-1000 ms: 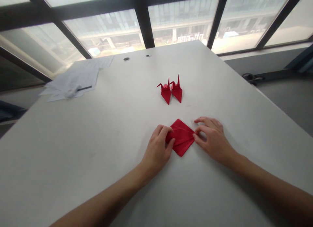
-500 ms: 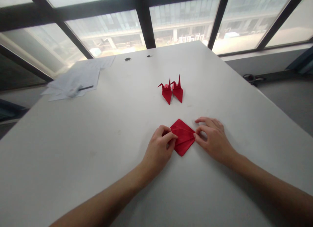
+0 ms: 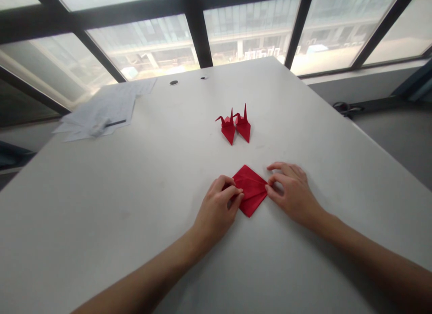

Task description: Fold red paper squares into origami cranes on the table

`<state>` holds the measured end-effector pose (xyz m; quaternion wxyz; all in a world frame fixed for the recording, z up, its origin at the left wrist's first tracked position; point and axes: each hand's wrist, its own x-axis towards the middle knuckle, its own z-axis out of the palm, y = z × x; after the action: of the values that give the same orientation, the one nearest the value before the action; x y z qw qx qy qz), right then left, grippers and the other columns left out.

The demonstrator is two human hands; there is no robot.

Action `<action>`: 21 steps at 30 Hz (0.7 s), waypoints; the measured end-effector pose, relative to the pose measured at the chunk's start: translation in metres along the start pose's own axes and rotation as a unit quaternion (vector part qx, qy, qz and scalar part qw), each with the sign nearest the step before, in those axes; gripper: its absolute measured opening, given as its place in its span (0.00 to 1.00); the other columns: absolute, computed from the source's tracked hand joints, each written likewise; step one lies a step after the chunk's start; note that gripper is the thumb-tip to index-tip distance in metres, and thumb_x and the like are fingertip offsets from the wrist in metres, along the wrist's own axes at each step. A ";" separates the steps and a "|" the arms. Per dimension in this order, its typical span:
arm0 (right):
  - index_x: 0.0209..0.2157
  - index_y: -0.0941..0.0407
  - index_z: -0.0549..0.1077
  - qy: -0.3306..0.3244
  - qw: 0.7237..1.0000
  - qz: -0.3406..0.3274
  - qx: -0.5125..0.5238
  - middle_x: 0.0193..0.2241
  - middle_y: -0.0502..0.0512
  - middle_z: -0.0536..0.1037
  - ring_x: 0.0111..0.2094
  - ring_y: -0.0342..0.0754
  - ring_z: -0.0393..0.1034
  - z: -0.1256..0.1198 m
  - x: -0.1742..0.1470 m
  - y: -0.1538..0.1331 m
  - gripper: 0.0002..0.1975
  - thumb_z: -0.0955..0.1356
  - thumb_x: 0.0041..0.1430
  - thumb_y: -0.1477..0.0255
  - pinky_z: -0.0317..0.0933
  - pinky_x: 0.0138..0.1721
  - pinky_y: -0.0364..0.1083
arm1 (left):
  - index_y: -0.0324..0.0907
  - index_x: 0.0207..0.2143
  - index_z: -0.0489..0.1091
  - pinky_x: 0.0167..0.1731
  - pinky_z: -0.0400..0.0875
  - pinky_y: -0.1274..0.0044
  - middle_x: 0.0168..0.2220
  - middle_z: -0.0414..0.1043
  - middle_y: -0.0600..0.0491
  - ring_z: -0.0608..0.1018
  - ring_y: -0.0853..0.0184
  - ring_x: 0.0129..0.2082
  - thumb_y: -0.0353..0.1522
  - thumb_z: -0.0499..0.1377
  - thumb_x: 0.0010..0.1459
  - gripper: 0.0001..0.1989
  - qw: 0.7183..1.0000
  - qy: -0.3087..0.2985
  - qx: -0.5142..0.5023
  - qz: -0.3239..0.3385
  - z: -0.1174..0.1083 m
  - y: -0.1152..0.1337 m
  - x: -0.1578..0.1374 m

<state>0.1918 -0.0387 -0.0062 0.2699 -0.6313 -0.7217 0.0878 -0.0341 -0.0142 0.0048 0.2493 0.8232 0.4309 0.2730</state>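
Observation:
A folded red origami paper (image 3: 251, 186), diamond-shaped with crease lines, lies on the white table between my hands. At its left side, my left hand (image 3: 221, 201) pinches the paper with thumb and forefinger, hiding the left corner. My right hand (image 3: 290, 188) grips the right corner between thumb and forefinger, its other fingers loosely curled above the table. Beyond the paper stand two finished red paper cranes, a left crane (image 3: 228, 129) and a right crane (image 3: 243, 125), side by side and close together.
The white table (image 3: 135, 242) extends to the windows (image 3: 249, 30). Loose paper sheets (image 3: 118, 101) lie at the far left with a dark pen (image 3: 115, 123) and a crumpled whitish thing (image 3: 98, 128) on them. Two round holes are near the far edge.
Both hands keep their hold on the red paper, almost unmoved. The whole view has shifted very slightly, so things appear a little further left.

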 end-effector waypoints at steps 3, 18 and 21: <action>0.26 0.53 0.71 0.003 1.000 -0.002 -0.001 0.49 0.57 0.75 0.52 0.58 0.66 0.000 0.000 0.001 0.06 0.69 0.58 0.72 0.51 0.59 0.62 | 0.44 0.37 0.74 0.45 0.72 0.68 0.42 0.69 0.49 0.73 0.63 0.42 0.30 0.58 0.64 0.04 1.000 -0.006 0.005 0.001 0.000 -0.002 0.000; 0.37 0.52 0.73 0.042 0.999 -0.005 0.008 0.49 0.58 0.76 0.55 0.57 0.66 -0.007 -0.005 -0.001 0.04 0.65 0.63 0.72 0.52 0.60 0.62 | 0.44 0.38 0.69 0.48 0.72 0.66 0.46 0.66 0.49 0.72 0.61 0.46 0.27 0.57 0.64 0.04 0.998 -0.033 0.048 0.018 0.000 -0.001 -0.002; 0.50 0.52 0.72 0.069 0.997 -0.038 -0.027 0.55 0.61 0.73 0.61 0.58 0.62 -0.016 -0.016 -0.017 0.13 0.62 0.66 0.73 0.48 0.64 0.62 | 0.44 0.38 0.69 0.48 0.72 0.66 0.46 0.67 0.49 0.72 0.61 0.45 0.28 0.57 0.64 0.03 0.998 -0.033 0.043 0.018 0.001 -0.001 -0.002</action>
<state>0.1854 -0.0603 0.0107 0.3052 -0.6148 -0.7271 0.0140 -0.0358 -0.0157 0.0030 0.2232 0.8491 0.4192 0.2314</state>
